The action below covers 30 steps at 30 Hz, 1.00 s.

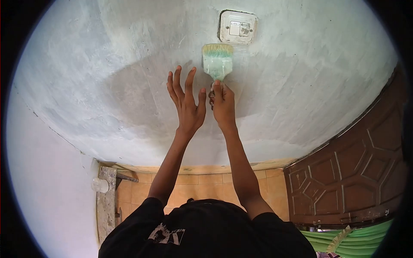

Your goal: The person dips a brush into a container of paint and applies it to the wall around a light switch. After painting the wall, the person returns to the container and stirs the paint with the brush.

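Note:
My right hand [223,101] is wrapped around the handle of a wide paintbrush [218,64], its pale, green-stained bristles pointing up. The bristle tips lie just below a white light switch [238,27] whose plate is smeared with paint. Left of the brush, my left hand [187,99] is raised at the wall with its fingers spread and nothing in it. Behind both hands the wall [142,90] shows whitish streaks and a darker grey patch.
A worn wooden bench [105,189] stands at the lower left, with a clear plastic container [100,185] on it. On the right is a brown panelled door [344,172], with a green curtain [361,241] below it. Orange tiles [202,179] cover the floor.

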Tool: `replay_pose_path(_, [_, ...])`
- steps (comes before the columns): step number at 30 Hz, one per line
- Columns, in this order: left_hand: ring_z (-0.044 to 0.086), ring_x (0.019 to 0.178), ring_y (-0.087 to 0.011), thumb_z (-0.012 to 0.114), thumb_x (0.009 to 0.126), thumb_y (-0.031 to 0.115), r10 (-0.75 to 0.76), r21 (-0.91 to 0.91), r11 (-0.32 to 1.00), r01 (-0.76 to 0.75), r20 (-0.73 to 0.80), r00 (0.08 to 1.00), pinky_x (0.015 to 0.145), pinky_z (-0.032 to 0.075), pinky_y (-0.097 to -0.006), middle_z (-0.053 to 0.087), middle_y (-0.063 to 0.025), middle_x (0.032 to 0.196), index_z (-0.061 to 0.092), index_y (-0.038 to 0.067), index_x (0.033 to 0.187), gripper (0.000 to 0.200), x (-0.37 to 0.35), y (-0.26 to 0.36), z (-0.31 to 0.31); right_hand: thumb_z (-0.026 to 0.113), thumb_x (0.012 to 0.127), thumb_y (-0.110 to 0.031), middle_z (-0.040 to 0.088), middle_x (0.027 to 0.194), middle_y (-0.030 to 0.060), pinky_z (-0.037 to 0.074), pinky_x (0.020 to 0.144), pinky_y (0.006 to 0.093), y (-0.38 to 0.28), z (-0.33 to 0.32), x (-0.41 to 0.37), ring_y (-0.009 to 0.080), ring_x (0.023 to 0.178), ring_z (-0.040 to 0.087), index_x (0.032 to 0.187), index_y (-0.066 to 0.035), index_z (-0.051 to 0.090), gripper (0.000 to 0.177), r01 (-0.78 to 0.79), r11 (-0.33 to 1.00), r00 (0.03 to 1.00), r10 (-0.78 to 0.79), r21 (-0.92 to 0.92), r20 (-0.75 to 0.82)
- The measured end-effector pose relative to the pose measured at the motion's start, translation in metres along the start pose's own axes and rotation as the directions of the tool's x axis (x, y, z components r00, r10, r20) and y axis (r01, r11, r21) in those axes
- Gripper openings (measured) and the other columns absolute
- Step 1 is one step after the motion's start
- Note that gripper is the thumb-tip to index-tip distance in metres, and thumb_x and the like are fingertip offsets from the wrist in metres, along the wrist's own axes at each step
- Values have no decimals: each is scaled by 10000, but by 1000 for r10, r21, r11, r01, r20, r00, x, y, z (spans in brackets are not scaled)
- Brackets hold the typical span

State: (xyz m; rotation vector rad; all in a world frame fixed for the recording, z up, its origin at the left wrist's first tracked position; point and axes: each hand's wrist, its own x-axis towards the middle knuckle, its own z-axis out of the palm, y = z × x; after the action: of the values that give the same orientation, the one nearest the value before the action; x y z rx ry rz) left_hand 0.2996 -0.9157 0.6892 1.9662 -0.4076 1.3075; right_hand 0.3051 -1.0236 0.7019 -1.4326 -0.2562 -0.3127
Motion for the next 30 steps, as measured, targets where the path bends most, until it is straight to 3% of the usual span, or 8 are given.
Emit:
replay_pose_path(4, [82,1455,-440,525,973,194,-12,-11,1000,12,2,1000,1145,91,-622,196,-211,1561,414,110,1456,503,-1,3,-3,419,1058,-387,406,624,-53,294,451,218,8,-15,-4,38,514,361,794,-99,484,397,89,995,989,-82,50,-119])
replay_pose_path(7, [82,1455,-438,521,974,187,-7,4,1000,7,3,1000,1146,97,-617,195,-212,1561,414,108,1455,499,-2,0,-3,417,1059,-387,400,619,-57,282,447,212,1,-21,2,32,506,349,795,-112,486,387,23,988,984,4,151,-179])
replay_pose_path(10, [82,1456,-436,525,972,188,-22,-13,1000,22,13,1000,1147,98,-616,196,-212,1560,414,107,1454,501,-3,2,-1,415,1058,-395,397,614,-57,274,441,207,1,-23,1,28,499,345,793,-123,480,385,4,1000,995,-5,-9,-96])
replay_pose_path(13, [88,1456,-433,530,972,199,-22,-23,999,22,17,1000,1146,102,-616,197,-209,1559,413,109,1454,504,-4,4,2,420,1054,-411,392,609,-56,280,445,209,0,-33,-5,30,504,344,791,-119,471,396,38,998,997,-41,-49,-59])
replay_pose_path(16, [92,1456,-429,535,971,207,-23,-39,999,24,25,999,1145,112,-617,201,-203,1558,414,110,1453,506,-6,6,4,420,1053,-418,389,607,-56,284,449,210,-1,-34,0,31,507,338,779,-116,470,411,53,998,989,-55,-15,-135])
replay_pose_path(19, [97,1457,-428,538,972,216,-27,-44,999,28,27,999,1145,121,-615,204,-198,1558,414,111,1453,508,-8,6,4,419,1051,-433,393,610,-59,279,447,204,24,-43,8,27,505,336,770,-116,477,428,149,982,977,-165,-119,-139])
replay_pose_path(25, [108,1458,-424,565,959,211,-24,-35,999,26,67,997,1148,151,-599,207,-184,1566,413,110,1454,527,-16,0,2,421,1047,-450,378,591,-64,274,442,207,25,-61,-18,28,500,334,759,-125,473,437,-15,999,984,9,-33,-176])
replay_pose_path(30, [116,1457,-429,595,939,176,-27,-100,994,36,90,996,1147,187,-579,228,-185,1565,417,106,1451,546,-20,9,8,426,1048,-445,362,591,-67,277,448,214,-5,-73,8,32,505,329,736,-127,443,446,22,998,971,-34,-53,-236])
